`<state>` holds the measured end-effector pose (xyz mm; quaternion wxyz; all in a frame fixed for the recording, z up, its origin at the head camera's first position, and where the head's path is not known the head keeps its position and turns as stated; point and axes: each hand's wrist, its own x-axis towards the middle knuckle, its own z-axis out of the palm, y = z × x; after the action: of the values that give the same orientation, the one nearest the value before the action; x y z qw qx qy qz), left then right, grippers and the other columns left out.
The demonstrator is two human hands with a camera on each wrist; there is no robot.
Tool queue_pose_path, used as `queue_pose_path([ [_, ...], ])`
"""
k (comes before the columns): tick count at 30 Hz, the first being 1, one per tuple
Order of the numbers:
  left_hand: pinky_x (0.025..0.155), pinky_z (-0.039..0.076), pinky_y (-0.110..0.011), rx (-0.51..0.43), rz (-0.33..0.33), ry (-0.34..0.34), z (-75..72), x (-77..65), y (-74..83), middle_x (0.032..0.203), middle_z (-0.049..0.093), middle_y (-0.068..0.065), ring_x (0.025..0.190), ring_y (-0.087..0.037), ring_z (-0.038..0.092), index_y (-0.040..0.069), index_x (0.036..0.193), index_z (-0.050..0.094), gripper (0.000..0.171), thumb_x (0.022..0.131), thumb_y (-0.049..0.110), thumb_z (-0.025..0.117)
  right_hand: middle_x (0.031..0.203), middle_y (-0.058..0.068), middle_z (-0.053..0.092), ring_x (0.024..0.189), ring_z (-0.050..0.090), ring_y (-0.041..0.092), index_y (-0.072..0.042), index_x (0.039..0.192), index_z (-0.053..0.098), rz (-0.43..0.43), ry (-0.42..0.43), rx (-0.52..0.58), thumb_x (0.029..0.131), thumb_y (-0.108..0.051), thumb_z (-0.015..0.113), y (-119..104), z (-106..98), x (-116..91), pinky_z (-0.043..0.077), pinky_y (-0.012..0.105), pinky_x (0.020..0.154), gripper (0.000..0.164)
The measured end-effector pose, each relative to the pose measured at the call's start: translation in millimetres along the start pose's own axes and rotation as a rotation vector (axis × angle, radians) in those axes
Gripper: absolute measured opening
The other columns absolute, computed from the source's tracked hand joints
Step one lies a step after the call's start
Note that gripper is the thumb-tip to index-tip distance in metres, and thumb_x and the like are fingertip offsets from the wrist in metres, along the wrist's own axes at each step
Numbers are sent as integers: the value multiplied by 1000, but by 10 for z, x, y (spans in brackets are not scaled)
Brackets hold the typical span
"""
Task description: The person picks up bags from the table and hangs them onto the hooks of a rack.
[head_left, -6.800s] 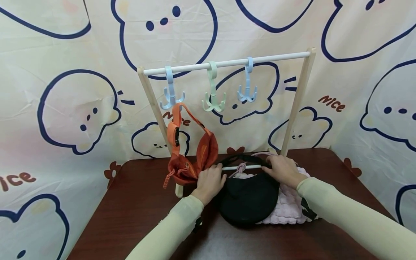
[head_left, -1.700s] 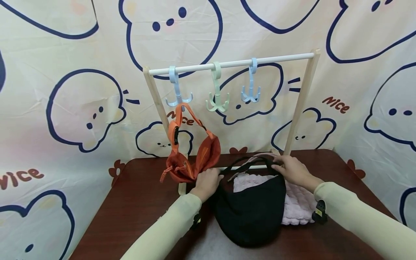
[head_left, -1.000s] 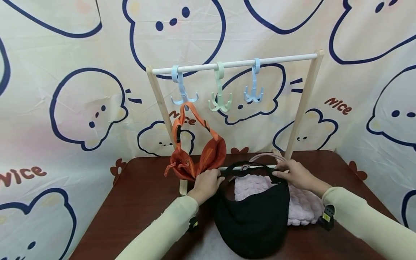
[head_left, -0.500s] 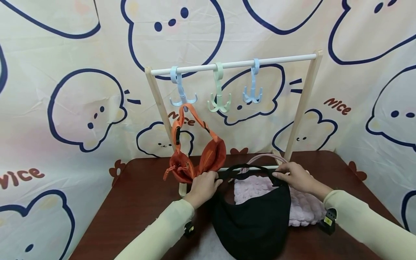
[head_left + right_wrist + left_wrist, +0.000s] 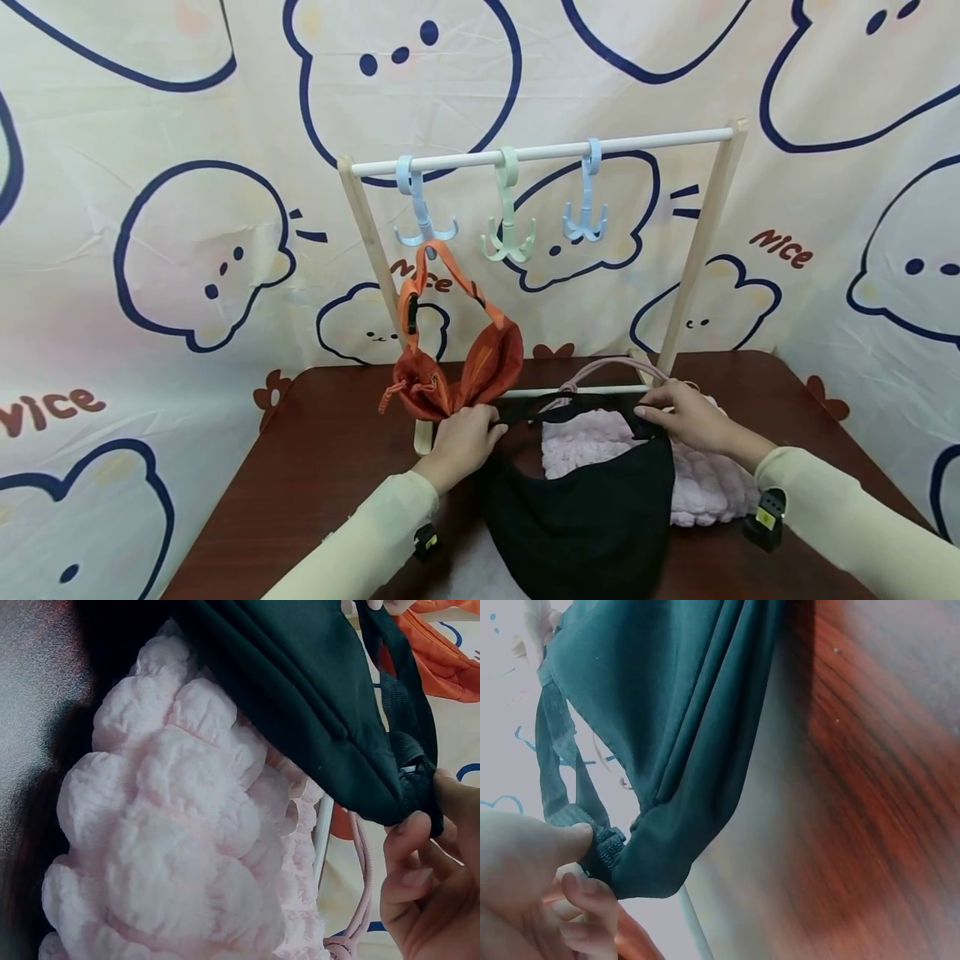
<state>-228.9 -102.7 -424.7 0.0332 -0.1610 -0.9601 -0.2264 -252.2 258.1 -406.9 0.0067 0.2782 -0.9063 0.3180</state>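
Note:
A black shoulder bag (image 5: 581, 517) is stretched between both hands above the front of the table. My left hand (image 5: 459, 446) pinches one end of its strap between thumb and fingers; the left wrist view shows the strap joint (image 5: 604, 851) there. My right hand (image 5: 693, 421) pinches the opposite end, with the buckle area (image 5: 411, 769) at the thumb in the right wrist view. Behind the black bag lies a puffy pink bag (image 5: 705, 483) with a knotted pink strap (image 5: 611, 362). An orange waist bag (image 5: 491, 358) hangs by its strap just beyond my left hand.
A rack with a white top rail (image 5: 547, 152) and wooden posts stands on the dark red-brown table (image 5: 315, 467). From the rail hang a left blue hook (image 5: 420, 208), a green hook (image 5: 507, 217) and a right blue hook (image 5: 587, 204). A patterned cloth backdrop (image 5: 187, 258) stands behind.
The hands have spread apart and come slightly nearer. The black bag has dropped lower and opened out, uncovering more of the pink bag. Both hands keep hold of its strap ends.

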Motion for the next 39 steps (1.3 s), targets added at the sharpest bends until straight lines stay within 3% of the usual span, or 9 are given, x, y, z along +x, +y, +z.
queue_pose_path([
  [2, 52, 38, -30, -6, 3, 5, -7, -11, -10, 61, 49, 3, 54, -13, 48, 16, 84, 66, 20, 100, 27, 64, 87, 2, 69, 78, 63, 6, -12, 94, 75, 6, -5, 24, 101, -16, 62, -1, 0, -8, 48, 24, 64, 15],
  [9, 51, 36, -29, -48, 8, 6, -22, -36, -73, 62, 49, 4, 55, -12, 47, 16, 88, 68, 19, 101, 28, 63, 90, -3, 69, 85, 67, 8, -14, 95, 76, 11, 4, 29, 100, -19, 64, -25, 1, -35, 50, 24, 68, 14],
  [15, 56, 39, -29, -92, 7, -12, -42, -54, -118, 67, 55, 4, 59, -11, 49, 16, 91, 70, 16, 101, 26, 63, 90, 7, 65, 62, 55, 4, -8, 97, 75, 51, -7, 93, 98, -18, 66, -7, -2, -53, 47, 25, 52, 14],
  [23, 57, 40, -28, -133, 22, -25, -111, -114, -137, 72, 61, 3, 61, -10, 51, 15, 91, 71, 15, 100, 23, 64, 93, 6, 61, 82, 61, 8, -8, 97, 77, 15, -1, 67, 97, -17, 67, 8, -13, -83, 49, 24, 63, 12],
  [30, 61, 41, -28, -160, 34, -44, -138, -137, -187, 73, 60, 5, 63, -10, 51, 16, 90, 71, 16, 101, 24, 63, 94, 2, 59, 92, 56, 0, -12, 97, 77, 0, 4, 62, 97, -16, 67, -24, -37, -122, 52, 25, 69, 11],
  [34, 60, 40, -27, -178, 34, -58, -162, -151, -202, 73, 60, 5, 63, -10, 51, 16, 90, 71, 16, 101, 25, 63, 96, 5, 58, 86, 56, 3, -10, 100, 77, 15, -12, 84, 98, -17, 67, -46, -60, -139, 51, 25, 63, 12],
  [39, 60, 40, -26, -182, 38, -55, -177, -159, -201, 73, 61, 5, 63, -10, 51, 15, 89, 71, 16, 101, 24, 63, 94, 9, 54, 62, 51, 2, -6, 103, 75, 8, -32, 134, 98, -13, 65, -64, -67, -152, 48, 25, 52, 13],
])
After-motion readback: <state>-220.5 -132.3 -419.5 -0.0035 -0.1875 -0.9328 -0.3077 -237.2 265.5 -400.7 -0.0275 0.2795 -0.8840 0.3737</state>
